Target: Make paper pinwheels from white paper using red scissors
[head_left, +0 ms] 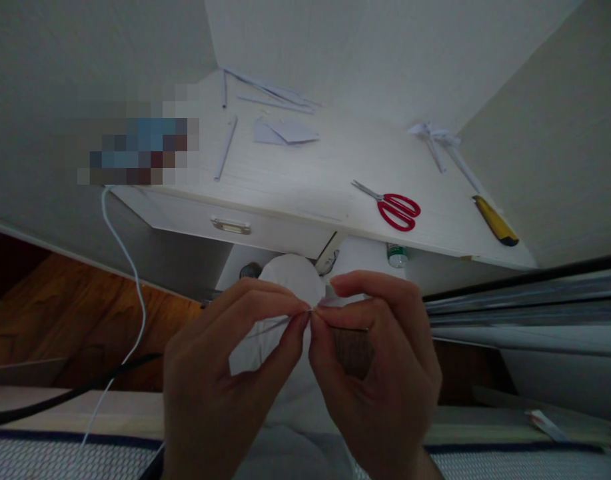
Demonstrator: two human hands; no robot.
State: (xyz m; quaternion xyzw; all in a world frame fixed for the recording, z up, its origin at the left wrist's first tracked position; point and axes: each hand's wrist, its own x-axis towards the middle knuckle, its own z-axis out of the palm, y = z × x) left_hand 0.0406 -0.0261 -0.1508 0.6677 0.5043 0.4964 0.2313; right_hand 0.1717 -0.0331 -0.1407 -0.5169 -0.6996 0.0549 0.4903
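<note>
My left hand (225,373) and my right hand (380,360) meet at the bottom centre of the view. Both pinch a small piece of white paper (290,293) between thumb and forefinger, the fingertips almost touching. The paper is folded or crumpled, with a rounded top edge above my fingers and a flap hanging under my left hand. My palms hide part of it.
A white desk (295,180) stands ahead with a drawer handle (230,227). On it lie red-handled scissors (392,207), a yellow utility knife (495,221), folded paper (285,131) and several rolled paper strips (272,90). A white cable (132,267) hangs at left.
</note>
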